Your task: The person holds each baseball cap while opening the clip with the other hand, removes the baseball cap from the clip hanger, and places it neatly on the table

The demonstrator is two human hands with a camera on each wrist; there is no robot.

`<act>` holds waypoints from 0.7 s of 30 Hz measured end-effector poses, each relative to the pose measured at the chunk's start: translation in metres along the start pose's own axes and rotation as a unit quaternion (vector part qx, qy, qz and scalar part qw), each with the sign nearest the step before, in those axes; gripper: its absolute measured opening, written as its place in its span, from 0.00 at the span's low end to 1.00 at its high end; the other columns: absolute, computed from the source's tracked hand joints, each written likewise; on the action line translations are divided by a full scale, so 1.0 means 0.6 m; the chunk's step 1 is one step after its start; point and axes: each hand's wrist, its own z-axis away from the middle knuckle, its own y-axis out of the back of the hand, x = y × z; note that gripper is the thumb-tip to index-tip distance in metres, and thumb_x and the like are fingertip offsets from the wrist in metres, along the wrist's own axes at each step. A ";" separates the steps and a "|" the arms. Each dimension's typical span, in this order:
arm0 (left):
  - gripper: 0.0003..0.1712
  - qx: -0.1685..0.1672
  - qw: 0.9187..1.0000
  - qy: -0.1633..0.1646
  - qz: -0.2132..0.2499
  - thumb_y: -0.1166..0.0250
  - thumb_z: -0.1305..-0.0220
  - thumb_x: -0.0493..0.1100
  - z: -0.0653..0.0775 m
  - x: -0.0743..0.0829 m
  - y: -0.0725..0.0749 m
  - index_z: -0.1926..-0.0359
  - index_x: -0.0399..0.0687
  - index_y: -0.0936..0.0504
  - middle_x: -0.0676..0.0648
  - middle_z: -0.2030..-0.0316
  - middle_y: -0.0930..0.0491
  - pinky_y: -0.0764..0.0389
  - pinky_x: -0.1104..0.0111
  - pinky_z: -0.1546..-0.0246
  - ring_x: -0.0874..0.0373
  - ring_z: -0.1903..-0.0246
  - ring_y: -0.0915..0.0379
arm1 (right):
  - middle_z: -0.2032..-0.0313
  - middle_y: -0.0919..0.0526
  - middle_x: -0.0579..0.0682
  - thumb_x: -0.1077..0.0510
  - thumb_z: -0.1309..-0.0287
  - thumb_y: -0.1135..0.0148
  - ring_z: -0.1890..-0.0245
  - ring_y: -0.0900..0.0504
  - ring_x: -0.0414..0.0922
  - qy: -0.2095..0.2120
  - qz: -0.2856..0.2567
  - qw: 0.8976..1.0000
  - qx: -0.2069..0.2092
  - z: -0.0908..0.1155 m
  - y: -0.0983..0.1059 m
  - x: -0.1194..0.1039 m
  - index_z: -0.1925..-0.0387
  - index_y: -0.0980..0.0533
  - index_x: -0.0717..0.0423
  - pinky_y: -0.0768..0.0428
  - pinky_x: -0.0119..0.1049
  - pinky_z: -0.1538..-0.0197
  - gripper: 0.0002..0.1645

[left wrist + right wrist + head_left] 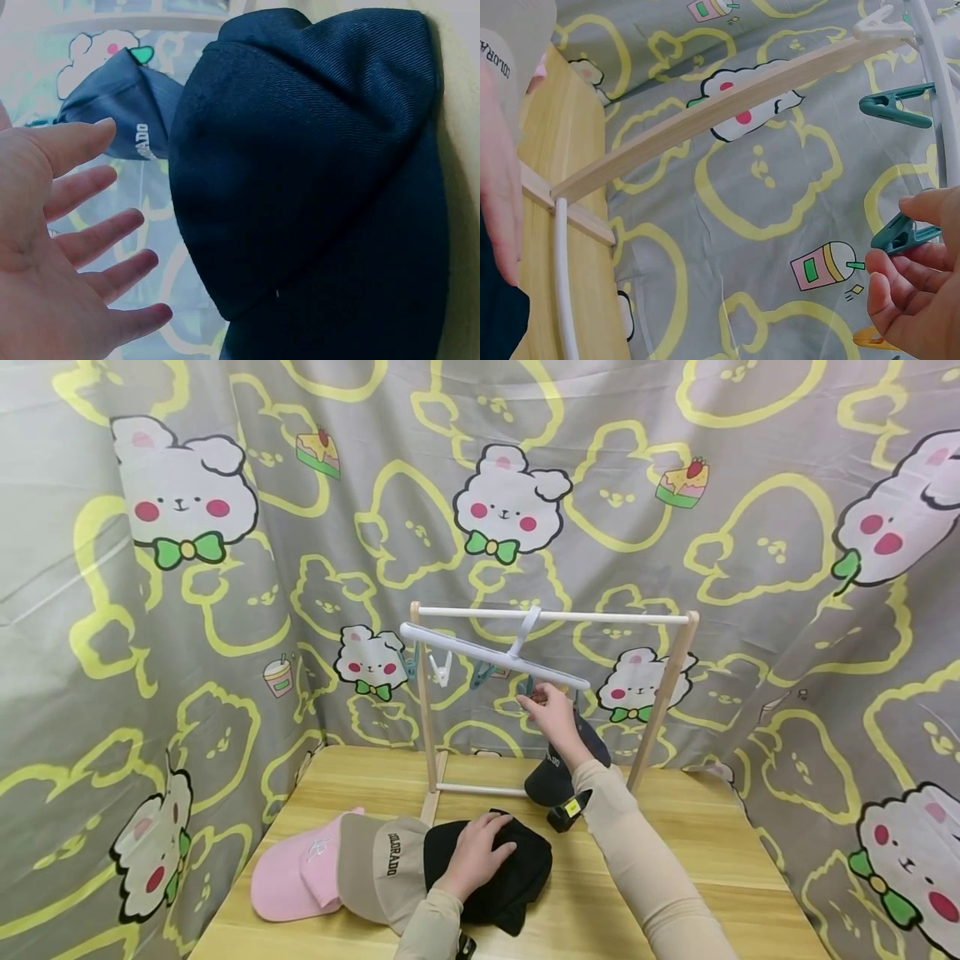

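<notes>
My left hand (pixel 478 856) is over the black cap (pixel 525 868) at the near end of a row of caps. In the left wrist view its fingers are spread and fairly straight beside that cap (pixel 300 165), gripping nothing. Up at the light grey clip hanger (pixel 487 653), my right hand (pixel 551 714) pinches a teal clip (pixel 900 234) between thumb and fingers. A dark cap (pixel 551 777) with pale lettering hangs from the hanger's right end, partly behind the right forearm.
The hanger hooks over the white top bar (pixel 622 617) of a wooden rack (pixel 663 702). A white clip (pixel 440 670) and other teal clips hang from it. On the wooden table (pixel 675 860) lie a beige cap (pixel 378 868) and a pink cap (pixel 296 872), overlapping. Patterned curtain (pixel 637 527) encloses the table.
</notes>
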 end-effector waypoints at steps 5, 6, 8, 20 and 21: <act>0.24 0.007 1.000 -0.001 -0.003 0.36 0.35 0.48 -0.004 0.002 0.003 0.38 0.52 0.23 0.42 0.40 0.24 0.30 0.45 0.41 0.42 0.40 0.29 | 0.53 0.18 0.62 0.47 0.39 0.36 0.64 0.14 0.55 0.002 -0.005 1.000 0.001 0.001 0.000 0.002 0.45 0.26 0.62 0.15 0.38 0.63 0.28; 0.24 0.008 1.000 -0.001 -0.003 0.36 0.35 0.48 -0.005 0.003 0.004 0.38 0.52 0.23 0.43 0.40 0.24 0.30 0.46 0.41 0.43 0.40 0.29 | 0.52 0.18 0.63 0.47 0.39 0.36 0.64 0.14 0.56 0.003 -0.006 1.000 0.001 0.001 0.000 0.002 0.45 0.27 0.63 0.15 0.38 0.63 0.28; 0.24 0.009 1.000 -0.002 -0.002 0.36 0.35 0.48 -0.007 0.005 0.007 0.38 0.53 0.24 0.43 0.40 0.24 0.30 0.45 0.41 0.42 0.40 0.29 | 0.53 0.18 0.63 0.47 0.39 0.36 0.63 0.14 0.57 0.003 -0.007 1.000 0.004 0.002 0.000 0.002 0.45 0.26 0.63 0.15 0.38 0.63 0.28; 0.25 0.014 1.000 -0.016 0.014 0.37 0.34 0.48 -0.028 0.018 0.026 0.37 0.50 0.25 0.41 0.39 0.26 0.30 0.43 0.41 0.40 0.39 0.31 | 0.55 0.16 0.61 0.49 0.38 0.37 0.61 0.13 0.57 0.011 0.007 1.000 0.019 0.011 0.009 0.014 0.48 0.24 0.60 0.15 0.39 0.61 0.23; 0.25 0.015 1.000 -0.016 0.016 0.37 0.34 0.48 -0.029 0.019 0.027 0.37 0.51 0.25 0.41 0.39 0.26 0.30 0.43 0.41 0.40 0.39 0.31 | 0.55 0.16 0.61 0.49 0.38 0.36 0.62 0.13 0.57 0.012 0.011 1.000 0.022 0.012 0.010 0.015 0.49 0.23 0.60 0.15 0.39 0.61 0.23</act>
